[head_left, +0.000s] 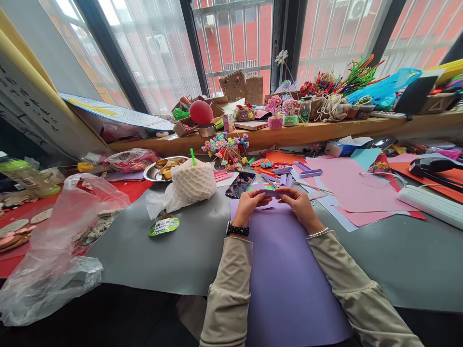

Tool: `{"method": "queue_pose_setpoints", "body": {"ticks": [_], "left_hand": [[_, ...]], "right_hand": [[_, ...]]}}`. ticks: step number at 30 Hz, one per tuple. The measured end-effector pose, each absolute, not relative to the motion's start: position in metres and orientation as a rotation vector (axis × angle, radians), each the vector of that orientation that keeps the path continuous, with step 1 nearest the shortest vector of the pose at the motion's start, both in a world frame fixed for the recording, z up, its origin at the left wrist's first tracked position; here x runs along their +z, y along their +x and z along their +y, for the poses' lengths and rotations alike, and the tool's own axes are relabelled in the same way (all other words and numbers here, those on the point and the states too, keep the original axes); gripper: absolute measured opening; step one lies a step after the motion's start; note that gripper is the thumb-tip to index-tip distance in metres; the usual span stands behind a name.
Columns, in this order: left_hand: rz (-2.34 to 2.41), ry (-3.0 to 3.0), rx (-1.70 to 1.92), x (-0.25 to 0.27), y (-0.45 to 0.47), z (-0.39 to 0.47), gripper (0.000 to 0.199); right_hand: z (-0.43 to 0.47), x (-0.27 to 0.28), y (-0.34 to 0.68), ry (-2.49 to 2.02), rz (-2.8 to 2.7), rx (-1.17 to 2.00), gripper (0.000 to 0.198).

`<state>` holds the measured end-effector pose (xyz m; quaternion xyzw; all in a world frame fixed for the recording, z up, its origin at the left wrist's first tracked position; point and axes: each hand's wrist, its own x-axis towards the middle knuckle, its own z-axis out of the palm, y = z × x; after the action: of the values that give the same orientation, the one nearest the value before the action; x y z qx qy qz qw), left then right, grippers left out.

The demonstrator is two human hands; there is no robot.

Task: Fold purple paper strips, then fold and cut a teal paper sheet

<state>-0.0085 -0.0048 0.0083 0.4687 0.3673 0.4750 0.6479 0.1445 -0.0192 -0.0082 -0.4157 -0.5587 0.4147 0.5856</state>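
Observation:
Between my two hands is a small folded strip of purple paper point(269, 193), held level by its ends. My left hand point(250, 205), below a black watch band, pinches the left end. The right end is pinched by my right hand point(297, 205), which has a beaded bracelet at the wrist. Beneath both hands lies a large purple sheet point(289, 279) reaching over the table's front edge. Just beyond my fingers are several cut purple paper pieces point(287, 179) and a thin wooden stick point(314, 186). A black phone point(240, 184) rests left of them.
Left on the grey table point(162, 265) stands a coconut in white foam netting point(193, 180) with a green straw, beside a metal bowl point(150, 171). A plastic bag point(68, 231) hangs over the edge. Pink sheets point(369, 183) and a white power strip point(430, 205) lie right.

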Motion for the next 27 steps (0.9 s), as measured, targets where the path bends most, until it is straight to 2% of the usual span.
{"method": "queue_pose_setpoints", "body": {"ticks": [5,15,22,27], "left_hand": [[0.87,1.07,1.101,0.0085,-0.0079,-0.0041,0.02],[0.8,1.073,1.101,0.0079,-0.0105,-0.0032,0.029],[0.854,1.095,1.131,0.0083,-0.0091,-0.0043,0.022],[0.817,1.218,1.203,0.0073,-0.0068,-0.0034,0.025]], "right_hand": [[-0.0171,-0.0094,0.144,-0.984,-1.276,0.983,0.024],[-0.0176,-0.0114,0.1451,-0.899,-1.288,1.077,0.022],[-0.0188,-0.0108,0.1447,-0.912,-1.309,1.071,0.019],[-0.0196,-0.0076,0.1436,-0.886,-1.269,1.035,0.033]]}}
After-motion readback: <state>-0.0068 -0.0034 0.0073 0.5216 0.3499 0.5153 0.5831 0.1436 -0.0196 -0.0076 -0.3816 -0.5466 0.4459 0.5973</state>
